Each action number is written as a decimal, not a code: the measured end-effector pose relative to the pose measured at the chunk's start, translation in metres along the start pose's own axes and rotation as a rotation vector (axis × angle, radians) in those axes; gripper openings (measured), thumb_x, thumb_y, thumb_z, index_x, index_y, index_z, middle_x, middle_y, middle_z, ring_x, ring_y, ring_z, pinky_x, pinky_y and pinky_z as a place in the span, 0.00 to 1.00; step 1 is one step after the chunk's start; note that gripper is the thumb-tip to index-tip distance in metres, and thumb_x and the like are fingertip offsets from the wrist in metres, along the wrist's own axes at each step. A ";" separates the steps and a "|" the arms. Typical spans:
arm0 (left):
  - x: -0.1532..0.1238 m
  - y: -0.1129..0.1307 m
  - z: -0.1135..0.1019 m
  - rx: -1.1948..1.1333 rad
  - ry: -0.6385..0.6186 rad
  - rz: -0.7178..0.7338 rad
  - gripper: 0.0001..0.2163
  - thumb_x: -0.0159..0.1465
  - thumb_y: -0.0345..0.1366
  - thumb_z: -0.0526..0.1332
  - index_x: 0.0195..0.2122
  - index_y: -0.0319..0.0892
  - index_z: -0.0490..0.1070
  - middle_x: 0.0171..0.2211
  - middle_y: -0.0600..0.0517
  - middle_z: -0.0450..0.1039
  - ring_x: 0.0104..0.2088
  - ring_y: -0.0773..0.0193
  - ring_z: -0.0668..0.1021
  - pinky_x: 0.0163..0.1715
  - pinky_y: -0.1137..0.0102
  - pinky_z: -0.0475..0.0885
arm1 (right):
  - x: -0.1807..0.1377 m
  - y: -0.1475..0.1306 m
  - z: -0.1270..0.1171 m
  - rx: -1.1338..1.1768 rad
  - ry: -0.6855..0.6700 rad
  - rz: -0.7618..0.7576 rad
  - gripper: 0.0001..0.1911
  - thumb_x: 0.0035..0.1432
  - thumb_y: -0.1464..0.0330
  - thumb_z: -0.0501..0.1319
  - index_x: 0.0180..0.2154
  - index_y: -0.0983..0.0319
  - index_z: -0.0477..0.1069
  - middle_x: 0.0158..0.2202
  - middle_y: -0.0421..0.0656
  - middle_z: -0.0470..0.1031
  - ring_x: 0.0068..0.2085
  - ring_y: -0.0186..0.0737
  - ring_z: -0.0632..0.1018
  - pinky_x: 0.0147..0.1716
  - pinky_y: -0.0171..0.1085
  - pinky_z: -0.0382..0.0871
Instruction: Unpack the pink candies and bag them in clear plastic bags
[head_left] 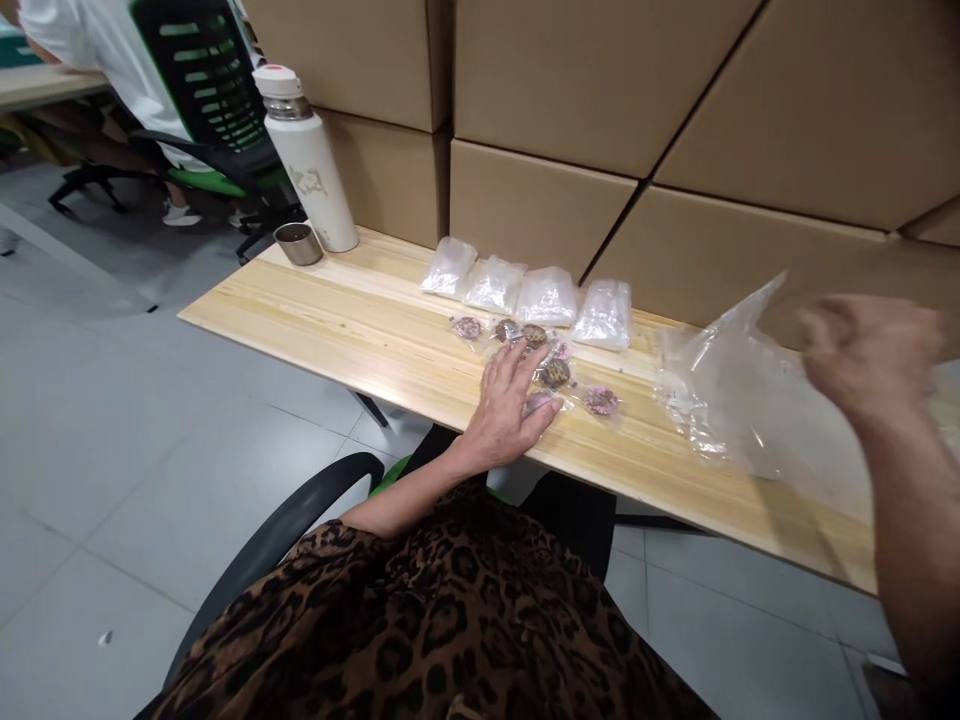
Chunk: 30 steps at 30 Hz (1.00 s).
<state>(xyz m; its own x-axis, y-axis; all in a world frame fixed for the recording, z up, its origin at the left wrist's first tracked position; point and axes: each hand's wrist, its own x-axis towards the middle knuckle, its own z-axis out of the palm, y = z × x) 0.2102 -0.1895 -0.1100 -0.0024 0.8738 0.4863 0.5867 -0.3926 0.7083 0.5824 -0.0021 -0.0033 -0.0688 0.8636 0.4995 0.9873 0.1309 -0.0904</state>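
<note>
My left hand (508, 408) lies flat on the wooden table (322, 310), fingers spread over several small wrapped round items (555, 374); one wrapped piece sits under its thumb. My right hand (870, 355) is raised at the right, blurred by motion, its fingers closed on the top of a large clear plastic bag (724, 385) that hangs down onto the table. Behind the small items lies a row of several filled clear packets (546, 297).
Stacked cardboard boxes (600, 90) line the table's far side. A white flask (309, 160) and a metal cup (298, 243) stand at the left end. A person sits in a green-and-black chair (210, 90) at the back left. My chair's armrest (285, 540) is below.
</note>
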 end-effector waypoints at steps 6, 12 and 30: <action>-0.002 -0.001 -0.001 -0.015 0.046 -0.004 0.32 0.74 0.51 0.59 0.75 0.47 0.57 0.76 0.36 0.59 0.79 0.40 0.58 0.77 0.38 0.55 | 0.013 -0.203 0.020 0.365 -0.517 -0.075 0.33 0.68 0.57 0.63 0.68 0.65 0.69 0.58 0.59 0.82 0.58 0.60 0.82 0.60 0.53 0.74; -0.002 -0.007 0.003 -0.123 0.078 -0.015 0.31 0.74 0.53 0.59 0.75 0.49 0.58 0.75 0.37 0.61 0.78 0.40 0.60 0.76 0.36 0.57 | 0.037 -0.255 0.063 0.374 -0.508 0.058 0.42 0.53 0.59 0.78 0.66 0.64 0.69 0.53 0.58 0.81 0.58 0.65 0.80 0.58 0.58 0.74; 0.040 0.038 -0.044 -1.622 -0.110 -0.670 0.40 0.73 0.67 0.48 0.70 0.37 0.64 0.64 0.28 0.74 0.61 0.36 0.82 0.63 0.37 0.76 | -0.043 -0.236 0.007 1.545 -0.002 -0.261 0.21 0.52 0.61 0.80 0.46 0.49 0.78 0.39 0.35 0.79 0.38 0.36 0.80 0.43 0.38 0.79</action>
<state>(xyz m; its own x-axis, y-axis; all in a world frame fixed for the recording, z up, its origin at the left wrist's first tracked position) 0.1967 -0.1824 -0.0405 0.2062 0.9766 -0.0611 -0.8188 0.2063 0.5358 0.3517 -0.0672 -0.0094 -0.2091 0.7385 0.6411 -0.1492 0.6238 -0.7672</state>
